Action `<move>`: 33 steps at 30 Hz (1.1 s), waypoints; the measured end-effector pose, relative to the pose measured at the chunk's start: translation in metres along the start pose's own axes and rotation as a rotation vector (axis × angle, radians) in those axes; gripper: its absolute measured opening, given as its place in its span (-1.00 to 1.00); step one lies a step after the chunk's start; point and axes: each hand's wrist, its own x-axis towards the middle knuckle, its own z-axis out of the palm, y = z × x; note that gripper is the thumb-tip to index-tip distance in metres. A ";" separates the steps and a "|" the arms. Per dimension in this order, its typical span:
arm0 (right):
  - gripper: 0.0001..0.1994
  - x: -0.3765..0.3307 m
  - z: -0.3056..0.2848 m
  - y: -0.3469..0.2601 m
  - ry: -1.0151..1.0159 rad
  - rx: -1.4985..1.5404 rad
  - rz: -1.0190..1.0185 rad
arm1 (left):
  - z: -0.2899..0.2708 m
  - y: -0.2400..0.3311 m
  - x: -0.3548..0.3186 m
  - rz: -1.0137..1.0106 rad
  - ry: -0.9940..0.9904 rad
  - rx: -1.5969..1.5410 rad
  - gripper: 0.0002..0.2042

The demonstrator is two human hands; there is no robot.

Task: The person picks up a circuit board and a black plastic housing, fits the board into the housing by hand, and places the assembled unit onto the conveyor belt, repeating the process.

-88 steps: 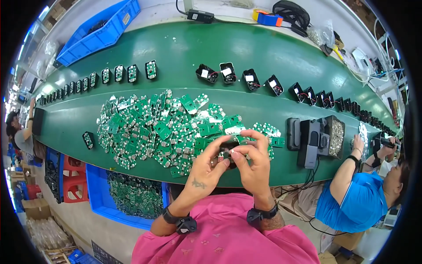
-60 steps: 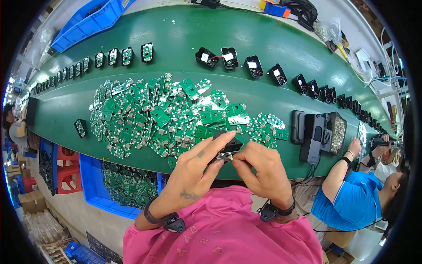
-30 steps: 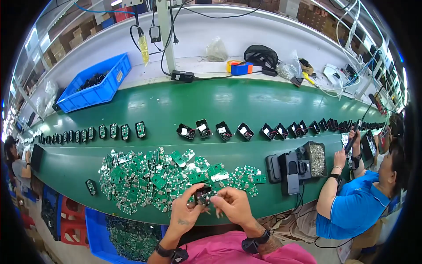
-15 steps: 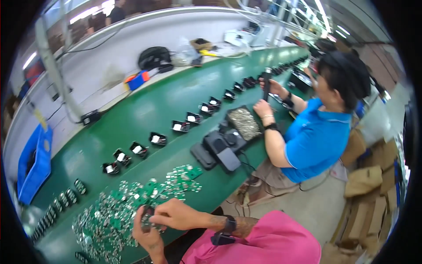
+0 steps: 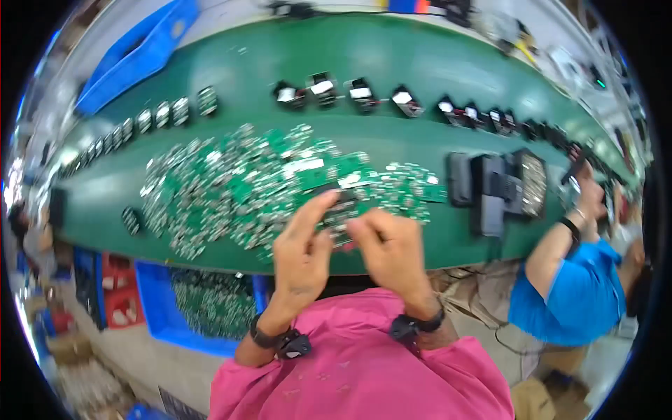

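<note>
Gripping black case (image 5: 341, 202): left hand (image 5: 301, 255), across bench edge (image 5: 455, 260); right grip (image 5: 393, 252) unclear; gap behind boards (image 5: 210, 196).

Circuit boards (image 5: 199, 192) heaped on table (image 5: 392, 143); housings (image 5: 362, 94) lined up behind.

One head-worn fisheye view faces steeply down over the pink top (image 5: 350, 357); left hand (image 5: 299, 262) and right hand (image 5: 395, 252) are near, surface (image 5: 420, 63) spreading beyond. Rim detail appears blurred.

No words, numbers or signs can be read here (the small details are blurred).
</note>
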 end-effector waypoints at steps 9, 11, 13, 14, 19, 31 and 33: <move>-0.77 0.000 0.018 -0.005 -0.041 -0.071 -0.070 | -0.020 -0.008 -0.008 -0.164 -0.050 -0.488 -0.53; -0.78 -0.001 0.017 -0.006 -0.053 -0.123 -0.063 | -0.019 -0.007 -0.007 -0.159 -0.065 -0.528 -0.55; -0.79 -0.003 0.017 -0.004 -0.064 -0.175 -0.054 | -0.015 -0.006 -0.006 -0.241 -0.035 -0.437 -0.61; -0.80 -0.005 0.018 0.001 -0.070 -0.231 -0.066 | -0.014 -0.007 -0.005 -0.242 -0.040 -0.438 -0.61; -0.81 -0.001 0.023 0.005 -0.084 -0.078 0.054 | -0.009 -0.012 -0.002 -0.285 -0.008 -0.473 -0.68; -0.65 -0.003 0.062 0.010 -0.077 0.439 0.085 | -0.016 -0.018 -0.007 -0.085 0.156 -0.333 -0.74; -0.64 0.009 0.071 0.010 -0.143 0.424 0.120 | -0.028 -0.022 -0.003 -0.163 0.157 -0.324 -0.75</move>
